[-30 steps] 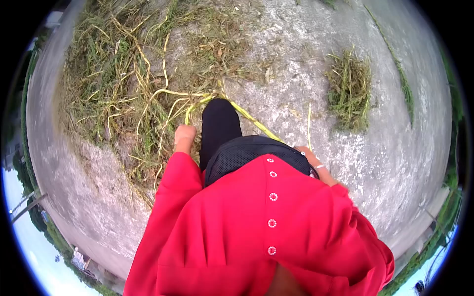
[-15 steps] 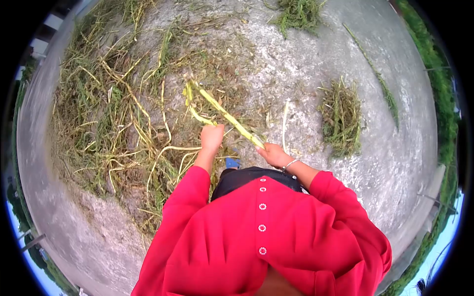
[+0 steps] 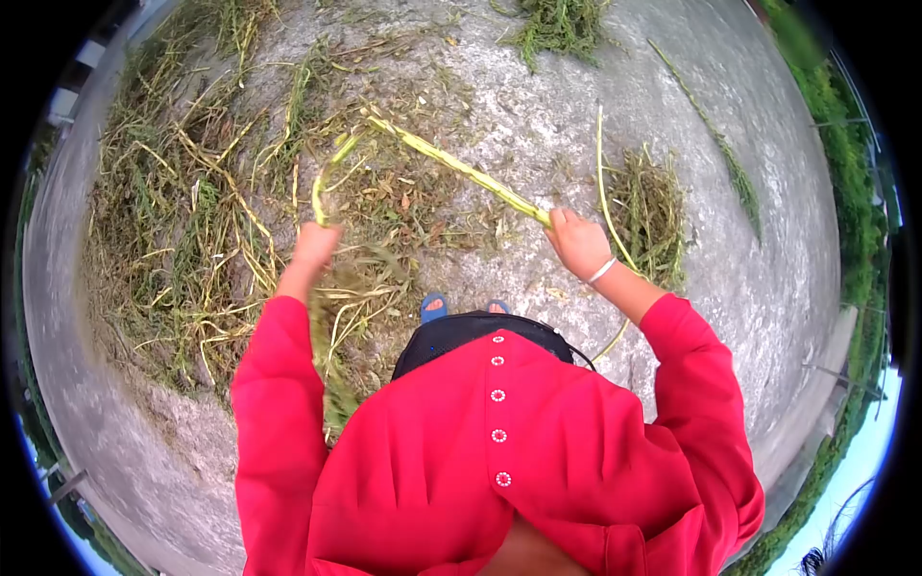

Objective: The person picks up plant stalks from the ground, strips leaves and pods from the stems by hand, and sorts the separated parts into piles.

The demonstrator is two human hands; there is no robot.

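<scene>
My right hand is closed around the lower end of a long yellow-green plant stalk, which slants up and left. A shorter yellow-green strip rises from my left hand, which is closed on it and blurred by motion. The upper ends of the two come close together; whether they still join I cannot tell. Below my left hand hangs blurred leafy greenery. A thin pale strip curves past my right hand and behind the wrist; whether the hand grips it is unclear.
Tangled stalks and leaves cover the concrete at left. Plant scraps lie scattered in the middle. A small heap of wilted stems, a leafy bundle and a single green stem lie at right and at the top.
My hands have spread apart, the left one moving left and the right one up and right. The gap between the stalk and the strip has widened.
</scene>
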